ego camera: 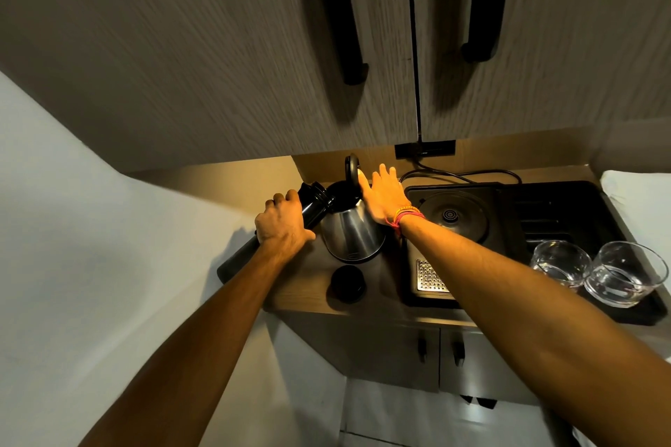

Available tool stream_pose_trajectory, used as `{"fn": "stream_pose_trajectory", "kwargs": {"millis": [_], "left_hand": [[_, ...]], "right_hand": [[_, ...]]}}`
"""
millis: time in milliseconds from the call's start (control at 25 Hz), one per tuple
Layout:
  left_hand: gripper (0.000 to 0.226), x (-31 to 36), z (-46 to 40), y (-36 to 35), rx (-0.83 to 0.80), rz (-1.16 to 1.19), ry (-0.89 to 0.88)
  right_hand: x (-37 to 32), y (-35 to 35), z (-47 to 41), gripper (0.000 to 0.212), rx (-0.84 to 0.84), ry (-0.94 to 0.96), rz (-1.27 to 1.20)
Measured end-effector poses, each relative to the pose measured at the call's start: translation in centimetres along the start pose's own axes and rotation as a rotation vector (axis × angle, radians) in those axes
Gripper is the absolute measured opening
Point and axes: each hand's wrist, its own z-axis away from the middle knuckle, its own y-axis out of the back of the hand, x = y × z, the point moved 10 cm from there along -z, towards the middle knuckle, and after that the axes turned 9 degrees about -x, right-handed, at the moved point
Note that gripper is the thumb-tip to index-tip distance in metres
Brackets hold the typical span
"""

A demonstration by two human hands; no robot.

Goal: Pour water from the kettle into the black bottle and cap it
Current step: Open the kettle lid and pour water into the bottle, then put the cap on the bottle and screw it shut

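Observation:
A steel kettle (350, 234) with a black lid and black handle stands on the wooden counter (301, 287), off its base. My right hand (383, 198) rests against the kettle's handle side with fingers spread, not closed around it. My left hand (283, 225) is wrapped around the black bottle (316, 203), which leans with its open mouth toward the kettle's lid. The bottle's black cap (348, 282) lies on the counter in front of the kettle.
A black tray (581, 200) to the right carries the round kettle base (452, 216), a perforated metal plate (428, 276) and two glasses (595, 270). A cord runs to a wall socket (425, 149). Upper cabinet doors with black handles (348, 29) hang overhead.

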Motion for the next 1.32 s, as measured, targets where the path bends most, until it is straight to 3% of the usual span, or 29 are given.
{"fn": "stream_pose_trajectory", "kwargs": {"millis": [240, 400, 520, 720, 880, 1040, 1240, 1320], "left_hand": [[0.092, 0.0, 0.2, -0.2, 0.006, 0.057, -0.009], [0.094, -0.3, 0.0, -0.2, 0.045, 0.236, -0.023], [0.092, -1.0, -0.2, -1.3, 0.06, 0.461, -0.019], [0.083, -4.3, 0.0, -5.1, 0.117, 1.134, 0.053], [0.093, -5.3, 1.1, -8.1, 0.204, 1.334, 0.097], [0.095, -6.3, 0.7, -9.8, 0.208, 1.412, 0.134], [0.096, -5.9, 0.9, -10.5, 0.144, 1.39, 0.085], [0.104, -6.0, 1.8, -9.1, 0.23, 1.342, 0.052]], "right_hand": [[0.2, 0.0, 0.0, 0.074, 0.012, -0.019, -0.035], [0.2, 0.0, 0.0, 0.072, 0.004, -0.009, -0.03], [-0.2, -0.4, -0.1, 0.065, -0.046, 0.027, 0.111], [-0.2, -0.6, -0.3, 0.07, -0.106, -0.006, 0.163], [0.1, -0.5, -0.5, 0.099, -0.156, -0.127, 0.059], [-1.6, -1.1, -1.2, 0.095, -0.165, -0.076, 0.271], [-2.3, -1.7, -1.5, 0.101, -0.102, -0.109, 0.312], [-3.4, -1.5, -1.3, 0.094, -0.044, -0.009, 0.369]]}}
